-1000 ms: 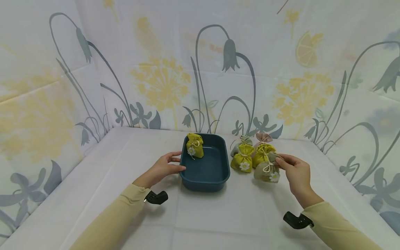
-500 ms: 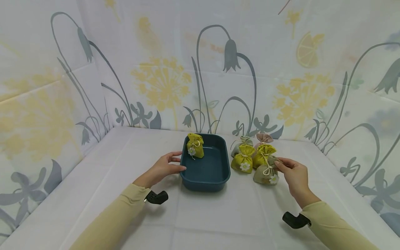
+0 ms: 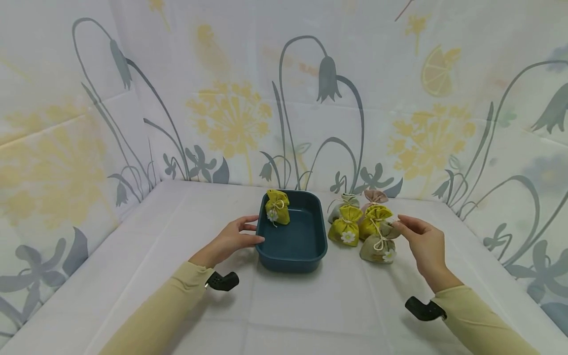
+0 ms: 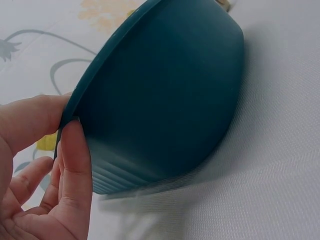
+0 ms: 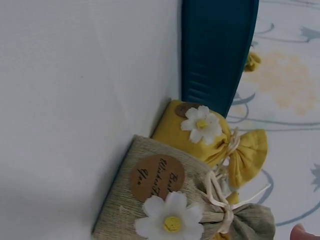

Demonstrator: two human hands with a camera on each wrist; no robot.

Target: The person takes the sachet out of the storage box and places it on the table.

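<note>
My left hand (image 3: 230, 240) pinches the left rim of a dark teal rectangular basin (image 3: 293, 264); the left wrist view shows thumb and fingers on either side of that rim. One yellow-green drawstring pouch (image 3: 277, 209) sits inside, at the back left. My right hand (image 3: 423, 244) hovers at the neck of a grey-beige drawstring pouch (image 3: 377, 250) with a white flower. In the right wrist view a fingertip (image 5: 302, 234) shows apart from the pouch's gathered top. This pouch stands on the table in front of the others.
Behind the grey-beige pouch cluster two yellow-green pouches (image 3: 346, 231), a pale grey-green pouch (image 3: 339, 209) and a pink pouch (image 3: 374, 196), partly hidden. White cloth covers the table (image 3: 284, 315); a flower-printed curtain (image 3: 230, 113) rises at the back and sides.
The grey-beige pouch, held by my right hand and tilted earlier, has come down upright on the table. My right fingers have let go and shifted slightly right. The left hand has stayed put.
</note>
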